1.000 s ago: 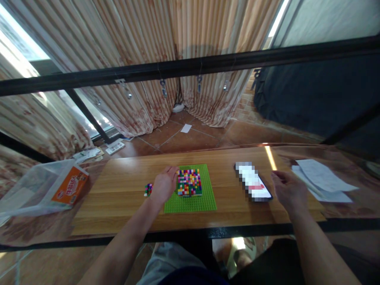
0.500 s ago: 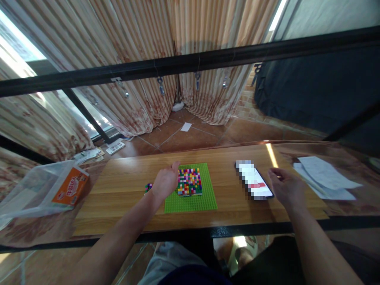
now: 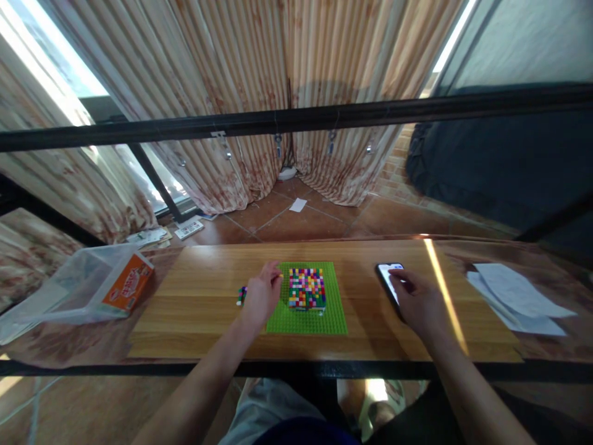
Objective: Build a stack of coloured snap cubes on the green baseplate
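A square block of many-coloured toy bricks [image 3: 307,288] stands on a green baseplate [image 3: 336,318] in the middle of the board. At the plate's left edge is my left hand [image 3: 262,293], its thumb and fingers pinched together. A tiny yellowish speck shows at those fingertips, too small to make out. Just left of that hand lies a little cluster of loose bricks [image 3: 241,296], partly hidden by it. My right hand [image 3: 419,301] is over a smartphone [image 3: 383,270] with a lit screen, one finger stretched onto or just above the glass, covering much of it.
A clear plastic bin [image 3: 88,272] with an orange label sits left of the wooden board [image 3: 185,309]. White papers [image 3: 514,287] lie to the right. A black metal bar [image 3: 231,127] with hanging clips crosses ahead, before striped curtains [image 3: 231,62].
My right hand has moved left from beside the phone to over its screen. The left hand remains pinched by the baseplate's left edge, slightly lower against it. The whole view has shifted a little.
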`<state>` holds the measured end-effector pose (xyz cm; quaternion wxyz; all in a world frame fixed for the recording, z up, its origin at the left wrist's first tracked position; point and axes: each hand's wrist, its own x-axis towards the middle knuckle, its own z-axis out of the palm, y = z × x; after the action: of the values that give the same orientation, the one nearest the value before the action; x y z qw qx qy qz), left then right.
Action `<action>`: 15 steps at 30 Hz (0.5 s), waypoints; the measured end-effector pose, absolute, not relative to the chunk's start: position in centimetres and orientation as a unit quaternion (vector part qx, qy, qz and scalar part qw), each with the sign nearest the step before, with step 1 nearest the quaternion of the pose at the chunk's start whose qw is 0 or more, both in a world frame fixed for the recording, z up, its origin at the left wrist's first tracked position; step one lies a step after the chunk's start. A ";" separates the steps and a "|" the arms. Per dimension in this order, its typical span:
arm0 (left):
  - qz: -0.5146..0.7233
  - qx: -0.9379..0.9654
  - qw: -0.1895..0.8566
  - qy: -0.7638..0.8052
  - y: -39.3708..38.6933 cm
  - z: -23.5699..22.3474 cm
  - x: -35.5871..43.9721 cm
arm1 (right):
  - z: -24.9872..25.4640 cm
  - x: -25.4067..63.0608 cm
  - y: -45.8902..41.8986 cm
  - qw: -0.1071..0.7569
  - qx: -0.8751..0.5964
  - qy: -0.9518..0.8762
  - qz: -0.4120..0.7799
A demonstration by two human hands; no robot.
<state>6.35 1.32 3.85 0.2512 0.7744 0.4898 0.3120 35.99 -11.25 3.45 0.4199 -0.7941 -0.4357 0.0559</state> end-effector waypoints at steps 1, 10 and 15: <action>0.338 0.755 0.292 0.480 0.8 3.8 6.3 | 3.9 34.0 -11.0 0.439 -0.756 -0.481 0.065; 0.429 0.509 0.616 0.422 -2.7 5.6 8.0 | 4.7 21.8 -9.3 0.532 -0.585 -0.586 0.177; 0.408 0.419 0.684 0.436 -3.9 6.3 8.4 | 4.3 20.7 -9.2 0.541 -0.569 -0.611 0.108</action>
<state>8.43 -3.89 6.31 0.6838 0.4191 0.4362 0.4080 20.74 -9.20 4.30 0.5406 -0.5686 -0.6107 0.1077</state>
